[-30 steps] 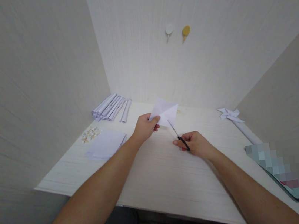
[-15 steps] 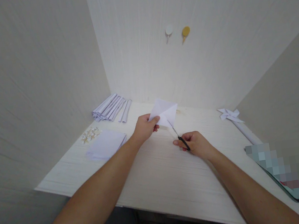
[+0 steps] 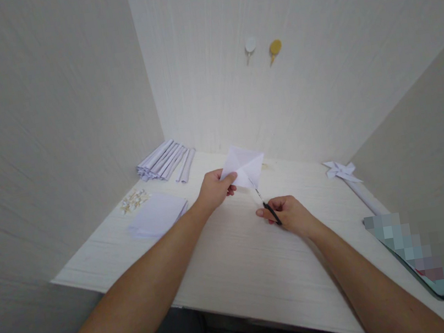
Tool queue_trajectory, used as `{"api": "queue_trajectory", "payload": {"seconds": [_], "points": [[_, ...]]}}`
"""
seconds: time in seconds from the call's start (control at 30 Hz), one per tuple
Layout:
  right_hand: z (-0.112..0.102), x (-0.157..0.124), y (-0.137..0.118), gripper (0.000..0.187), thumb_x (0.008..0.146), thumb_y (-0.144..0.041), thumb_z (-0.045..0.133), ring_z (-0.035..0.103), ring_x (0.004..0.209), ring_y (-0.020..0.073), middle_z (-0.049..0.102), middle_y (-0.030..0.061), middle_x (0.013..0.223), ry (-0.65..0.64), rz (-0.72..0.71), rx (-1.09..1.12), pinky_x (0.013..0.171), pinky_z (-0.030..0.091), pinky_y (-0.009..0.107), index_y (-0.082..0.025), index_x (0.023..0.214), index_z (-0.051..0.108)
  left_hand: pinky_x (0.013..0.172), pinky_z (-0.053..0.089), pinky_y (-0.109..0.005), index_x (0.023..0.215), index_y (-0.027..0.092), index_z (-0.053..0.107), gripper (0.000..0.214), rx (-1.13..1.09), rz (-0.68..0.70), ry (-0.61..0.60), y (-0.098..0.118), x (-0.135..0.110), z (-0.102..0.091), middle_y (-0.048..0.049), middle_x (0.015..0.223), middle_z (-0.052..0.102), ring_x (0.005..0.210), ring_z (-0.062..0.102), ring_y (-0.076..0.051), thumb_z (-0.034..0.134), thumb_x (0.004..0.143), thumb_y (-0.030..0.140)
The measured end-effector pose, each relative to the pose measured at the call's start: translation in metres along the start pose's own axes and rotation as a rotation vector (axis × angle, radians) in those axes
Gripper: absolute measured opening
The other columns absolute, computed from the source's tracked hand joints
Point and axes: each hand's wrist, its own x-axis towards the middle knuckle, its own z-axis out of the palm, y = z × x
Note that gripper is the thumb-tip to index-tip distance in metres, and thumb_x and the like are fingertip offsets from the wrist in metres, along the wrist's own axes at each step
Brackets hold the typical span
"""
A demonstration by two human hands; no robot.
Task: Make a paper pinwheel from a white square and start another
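My left hand [image 3: 217,187] pinches the near left edge of a creased white square of paper [image 3: 245,161], thumb on top, and holds it above the table. In my right hand [image 3: 289,213] is a pair of scissors [image 3: 271,212] with black handles, fingers closed through the loops. The blades point away from me and reach the paper's near corner; whether they are fully closed is too small to tell. Left of my left forearm lies a stack of white paper squares [image 3: 157,214].
Rolled paper tubes [image 3: 163,161] lie at the back left, with a pile of small pins [image 3: 134,200] before them. A paper pinwheel [image 3: 340,170] on a tube rests along the right wall, near a blurred flat device [image 3: 411,260]. Two hooks [image 3: 275,47] hang on the back wall.
The scissors have shifted very slightly left against the paper. My left hand and the paper have hardly moved.
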Motion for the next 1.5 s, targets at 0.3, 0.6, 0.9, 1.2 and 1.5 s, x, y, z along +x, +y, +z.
{"api": "queue_trajectory", "payload": {"seconds": [0.3, 0.6, 0.9, 1.2, 1.5], "points": [[-0.001, 0.001, 0.004, 0.051, 0.071, -0.065, 0.073, 0.033, 0.047, 0.0094, 0.046, -0.0036, 0.050, -0.011, 0.004, 0.006, 0.047, 0.024, 0.028, -0.019, 0.055, 0.056, 0.050, 0.047, -0.021, 0.069, 0.013, 0.063, 0.019, -0.036, 0.011, -0.025, 0.001, -0.001, -0.001, -0.0004, 0.055, 0.062, 0.047, 0.055, -0.009, 0.072, 0.082, 0.024], [-0.003, 0.002, 0.008, 0.051, 0.073, -0.065, 0.072, 0.034, 0.048, 0.0098, 0.049, -0.0023, 0.051, -0.029, -0.025, 0.004, 0.047, 0.025, 0.027, -0.018, 0.056, 0.059, 0.049, 0.046, -0.020, 0.067, 0.013, 0.061, 0.020, -0.036, -0.011, -0.060, 0.005, -0.004, 0.000, 0.0004, 0.054, 0.061, 0.046, 0.055, -0.008, 0.071, 0.083, 0.021], [-0.004, 0.001, 0.003, 0.052, 0.071, -0.066, 0.072, 0.034, 0.049, 0.0097, 0.049, -0.0019, 0.051, -0.028, -0.016, 0.028, 0.047, 0.024, 0.027, -0.018, 0.056, 0.060, 0.049, 0.046, -0.020, 0.067, 0.012, 0.064, 0.020, 0.009, -0.011, -0.114, 0.002, -0.004, 0.001, -0.0004, 0.054, 0.063, 0.046, 0.055, -0.009, 0.069, 0.085, 0.020], [-0.003, 0.001, 0.002, 0.052, 0.072, -0.066, 0.071, 0.034, 0.050, 0.0101, 0.048, -0.0025, 0.053, -0.027, -0.004, 0.038, 0.050, 0.024, 0.028, -0.018, 0.058, 0.059, 0.049, 0.045, -0.021, 0.066, 0.013, 0.064, 0.021, 0.014, -0.003, -0.170, -0.004, -0.004, 0.003, -0.0012, 0.054, 0.063, 0.046, 0.055, -0.009, 0.067, 0.086, 0.020], [-0.002, 0.001, 0.001, 0.052, 0.071, -0.066, 0.072, 0.034, 0.048, 0.0094, 0.050, -0.0025, 0.052, -0.007, 0.004, 0.033, 0.048, 0.024, 0.028, -0.017, 0.057, 0.061, 0.049, 0.046, -0.021, 0.067, 0.013, 0.064, 0.021, 0.004, -0.007, -0.161, -0.007, -0.003, 0.004, -0.0008, 0.055, 0.063, 0.046, 0.056, -0.009, 0.069, 0.085, 0.023]]}}
